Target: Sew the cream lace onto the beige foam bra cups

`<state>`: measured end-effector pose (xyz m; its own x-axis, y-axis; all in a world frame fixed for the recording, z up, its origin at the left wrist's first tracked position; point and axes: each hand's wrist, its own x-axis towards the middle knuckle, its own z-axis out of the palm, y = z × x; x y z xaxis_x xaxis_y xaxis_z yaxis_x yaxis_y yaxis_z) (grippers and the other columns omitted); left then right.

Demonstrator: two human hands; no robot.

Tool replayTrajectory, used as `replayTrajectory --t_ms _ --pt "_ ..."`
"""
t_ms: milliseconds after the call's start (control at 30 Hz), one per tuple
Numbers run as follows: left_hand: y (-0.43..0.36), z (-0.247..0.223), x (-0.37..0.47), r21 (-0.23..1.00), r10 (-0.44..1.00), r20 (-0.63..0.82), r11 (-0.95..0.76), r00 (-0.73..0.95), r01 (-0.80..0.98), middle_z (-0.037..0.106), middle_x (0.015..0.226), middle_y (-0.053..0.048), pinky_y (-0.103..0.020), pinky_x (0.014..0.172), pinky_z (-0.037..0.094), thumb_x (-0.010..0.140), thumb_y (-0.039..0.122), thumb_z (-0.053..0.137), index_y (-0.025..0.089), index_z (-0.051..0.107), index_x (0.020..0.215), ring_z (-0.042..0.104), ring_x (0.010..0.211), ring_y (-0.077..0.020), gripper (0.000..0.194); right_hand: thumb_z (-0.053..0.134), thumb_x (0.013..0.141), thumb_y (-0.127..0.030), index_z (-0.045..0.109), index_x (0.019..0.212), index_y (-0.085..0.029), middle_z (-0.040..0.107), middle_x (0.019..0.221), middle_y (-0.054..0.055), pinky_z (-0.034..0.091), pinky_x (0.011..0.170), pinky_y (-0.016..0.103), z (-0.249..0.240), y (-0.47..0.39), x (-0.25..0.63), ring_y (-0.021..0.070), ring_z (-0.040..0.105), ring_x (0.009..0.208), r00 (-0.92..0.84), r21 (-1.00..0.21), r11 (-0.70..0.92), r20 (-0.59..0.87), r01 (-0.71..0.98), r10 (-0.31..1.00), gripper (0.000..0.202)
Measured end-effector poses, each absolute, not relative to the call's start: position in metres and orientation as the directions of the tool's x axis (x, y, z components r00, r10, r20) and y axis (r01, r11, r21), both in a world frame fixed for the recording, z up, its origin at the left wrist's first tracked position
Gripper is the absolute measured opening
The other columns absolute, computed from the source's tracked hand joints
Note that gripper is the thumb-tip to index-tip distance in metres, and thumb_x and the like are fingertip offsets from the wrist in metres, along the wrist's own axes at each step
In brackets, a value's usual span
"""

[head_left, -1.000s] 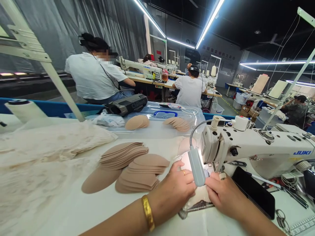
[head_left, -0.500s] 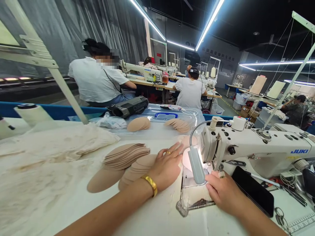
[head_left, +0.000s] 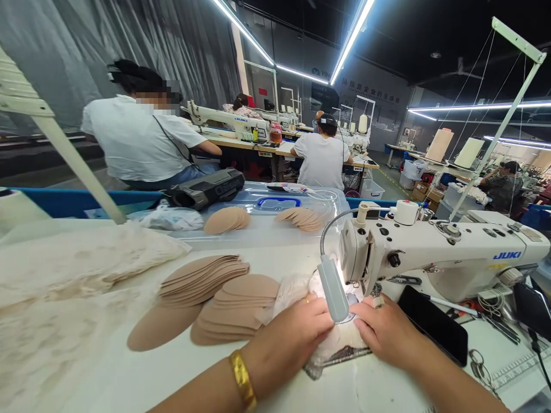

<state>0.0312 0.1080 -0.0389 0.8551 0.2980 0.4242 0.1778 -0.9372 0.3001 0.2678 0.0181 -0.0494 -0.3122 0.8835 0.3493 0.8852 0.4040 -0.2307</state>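
Thin white fabric under both hands, at the needle end of the white JUKI sewing machine. Looks sheer and soft, bunched and wrinkled beyond the left hand, flatter between the hands, washed nearly to glare beneath the lamp. Left hand: fingers together, curled down onto the cloth; cannot tell whether they pinch it, tips partly behind the lamp. Gold bracelet on that wrist. Right hand: thumb and forefinger reach in from the other side, at the cloth by the presser area; grip cannot be made out. Left of the left hand, on the white table, two fanned stacks of beige oval pads, smooth, matt, edges overlapping; one broad oval lies exposed at the near end of the farther stack. Further left, cream cloth, rumpled, mottled. Beyond the left hand, a clear lidded box, more ovals on top. Right of the right hand, black phone, lying flat.
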Motion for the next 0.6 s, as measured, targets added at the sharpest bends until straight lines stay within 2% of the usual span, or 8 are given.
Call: replayTrajectory --t_ms 67,133,267,367,500,600 --pt "0.108 -0.044 0.041 0.254 0.249 0.528 -0.959 0.812 0.128 0.074 0.106 -0.007 -0.034 0.09 0.056 0.1 0.002 0.043 0.022 0.067 0.096 0.068 0.101 -0.0227 0.032 0.055 0.098 -0.012 0.07 0.108 -0.023 0.063 0.088 0.004 0.042 0.074 0.033 -0.048 0.018 0.267 0.0237 0.055 0.083 -0.309 -0.225 0.401 0.353 0.888 0.883 0.021" --pt "0.108 -0.044 0.048 0.221 0.239 0.59 -0.967 0.771 0.13 0.072 0.095 -0.006 -0.034 0.084 0.057 0.1 0.004 0.043 0.021 0.066 0.091 0.067 0.092 -0.0222 0.031 0.054 0.098 -0.012 0.07 0.108 -0.024 0.064 0.088 0.003 0.042 0.073 0.032 -0.048 0.018 0.267 0.0232 0.054 0.081 -0.308 -0.228 0.404 0.36 0.886 0.881 0.022" --pt "0.1 -0.033 0.054 0.235 0.301 0.584 -0.952 0.754 0.198 0.069 0.087 -0.004 -0.034 0.079 0.059 0.1 0.004 0.041 0.022 0.066 0.097 0.065 0.078 -0.0204 0.031 0.054 0.098 -0.011 0.07 0.108 -0.024 0.064 0.087 0.003 0.042 0.073 0.032 -0.047 0.018 0.267 0.0227 0.055 0.08 -0.312 -0.244 0.416 0.371 0.876 0.875 0.023" --pt "0.095 -0.028 0.056 0.199 0.297 0.621 -0.955 0.726 0.221 0.067 0.083 -0.004 -0.032 0.074 0.059 0.1 0.003 0.04 0.022 0.065 0.092 0.062 0.072 -0.0197 0.032 0.053 0.097 -0.011 0.07 0.108 -0.024 0.065 0.087 0.003 0.043 0.073 0.033 -0.047 0.018 0.267 0.0229 0.055 0.08 -0.311 -0.242 0.414 0.37 0.878 0.875 0.023" --pt "0.094 -0.034 0.059 0.15 0.291 0.645 -0.955 0.706 0.256 0.065 0.078 -0.004 -0.031 0.07 0.058 0.101 0.003 0.038 0.021 0.065 0.089 0.061 0.069 -0.019 0.035 0.052 0.098 -0.012 0.069 0.109 -0.024 0.065 0.088 0.003 0.042 0.073 0.033 -0.048 0.018 0.267 0.0232 0.055 0.082 -0.312 -0.235 0.409 0.361 0.882 0.879 0.024" --pt "0.095 -0.04 0.058 0.124 0.3 0.602 -0.951 0.74 0.285 0.07 0.084 -0.006 -0.034 0.072 0.058 0.098 0.002 0.042 0.02 0.067 0.094 0.065 0.074 -0.0212 0.031 0.052 0.098 -0.012 0.069 0.107 -0.023 0.065 0.089 0.003 0.042 0.073 0.032 -0.049 0.019 0.267 0.0229 0.055 0.082 -0.311 -0.242 0.413 0.368 0.878 0.876 0.022"
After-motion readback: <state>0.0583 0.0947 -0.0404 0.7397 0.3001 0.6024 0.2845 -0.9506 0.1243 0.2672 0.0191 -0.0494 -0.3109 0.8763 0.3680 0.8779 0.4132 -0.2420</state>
